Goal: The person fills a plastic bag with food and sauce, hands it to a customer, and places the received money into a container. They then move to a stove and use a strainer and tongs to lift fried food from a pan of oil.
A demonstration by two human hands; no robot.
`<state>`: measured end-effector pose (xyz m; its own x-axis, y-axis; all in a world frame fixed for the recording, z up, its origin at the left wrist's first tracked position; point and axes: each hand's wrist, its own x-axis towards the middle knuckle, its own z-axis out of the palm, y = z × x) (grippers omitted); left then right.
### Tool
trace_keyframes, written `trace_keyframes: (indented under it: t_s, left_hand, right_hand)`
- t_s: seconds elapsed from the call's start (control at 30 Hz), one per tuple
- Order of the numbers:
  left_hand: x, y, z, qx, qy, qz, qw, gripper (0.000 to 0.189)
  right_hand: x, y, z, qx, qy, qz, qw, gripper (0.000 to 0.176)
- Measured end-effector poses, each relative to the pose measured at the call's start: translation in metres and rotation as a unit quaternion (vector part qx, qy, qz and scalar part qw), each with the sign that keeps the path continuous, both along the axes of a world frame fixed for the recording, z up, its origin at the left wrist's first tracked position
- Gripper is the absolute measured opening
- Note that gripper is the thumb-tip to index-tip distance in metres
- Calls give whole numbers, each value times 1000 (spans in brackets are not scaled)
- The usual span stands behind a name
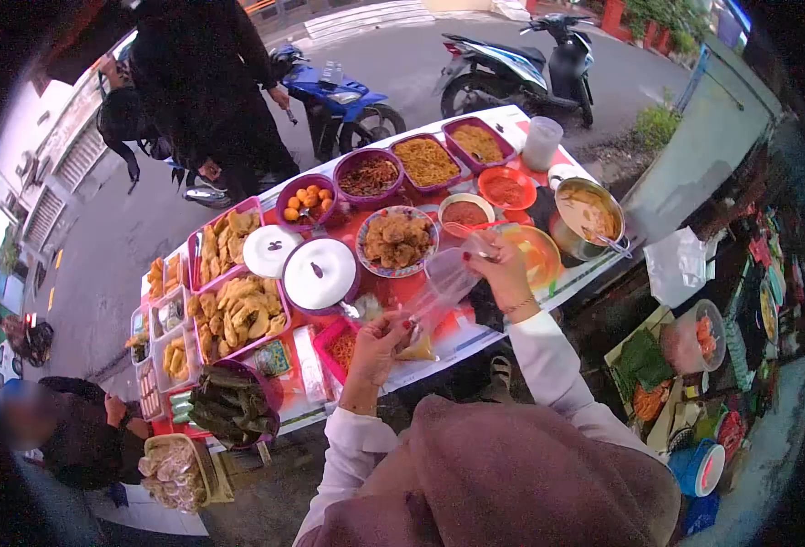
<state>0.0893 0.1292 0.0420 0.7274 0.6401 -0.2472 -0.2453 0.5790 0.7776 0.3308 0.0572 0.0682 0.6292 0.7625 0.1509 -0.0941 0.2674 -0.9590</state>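
The left hand (pixel 375 351) has its grip closed round the lower end of a clear plastic bag (pixel 445 284), red-nailed fingers curled about the thin, crinkled film. A little yellowish liquid sits in the bag's pointed bottom, right against that grip. The right hand (pixel 501 264) pinches the bag's upper edge in a narrow grip, so the bag runs slanted between the two hands, just above the bench (pixel 475 342).

Just beyond the left grip stands a pot under a smooth, round white lid (pixel 320 272) with a dark knob, and a smaller white lid (pixel 272 249) lies past it. Ahead of the right grip is a patterned plate (pixel 396 239) heaped with rough brown fried pieces. To the outer side of the right grip sit a glossy orange bowl (pixel 537 257) and a metal pot (pixel 589 214) of yellow sauce with a ladle in it. Out from the left grip, pink trays (pixel 238 310) hold golden, knobbly fritters, and nearer the person lies a bowl of dark green leaf parcels (pixel 229 406).

The bench is long and crowded, standing outdoors on grey paving. Far past both grips, a blue motorbike (pixel 339 100) and a dark scooter (pixel 521 68) are parked, and a person in black (pixel 206 82) stands at the far side.
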Motion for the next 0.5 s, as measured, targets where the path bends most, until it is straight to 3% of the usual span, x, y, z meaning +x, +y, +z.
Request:
trace_keyframes:
  t_s: [0.1, 0.17, 0.2, 0.23, 0.27, 0.3, 0.33, 0.37, 0.43, 0.5]
  left_hand:
    - [25, -1, 4, 18, 21, 3, 1000, 19]
    - [45, -5, 7, 61, 61, 41, 995, 17]
    - [54, -6, 9, 107, 101, 85, 985, 15]
    - [62, -6, 6, 108, 99, 84, 986, 15]
    - [70, -8, 1, 217, 148, 129, 956, 11]
    - [77, -13, -4, 322, 195, 167, 911, 7]
    - [85, -22, 1, 322, 194, 160, 913, 7]
    - [93, -33, 11, 372, 183, 167, 895, 10]
    - [105, -41, 6, 422, 168, 172, 874, 14]
    - [116, -41, -13, 128, 24, 100, 986, 11]
  right_hand:
    - [18, -17, -7, -31, 74, -21, 997, 44]
    - [21, -24, -9, -25, 8, -65, 998, 40]
    - [19, -29, -2, -49, -216, -195, 956, 37]
    - [17, -34, 6, -69, -426, -311, 847, 35]
    - [5, -39, 11, -58, -453, -296, 839, 36]
    - [-13, -48, 15, -91, -382, -171, 904, 32]
    - [-29, -56, 16, -122, -298, -46, 946, 28]
    - [-36, -55, 1, -126, -296, -52, 945, 28]
    - [-35, -47, -28, -77, -78, 55, 992, 22]
    - [-17, -51, -28, -75, -20, 73, 994, 19]
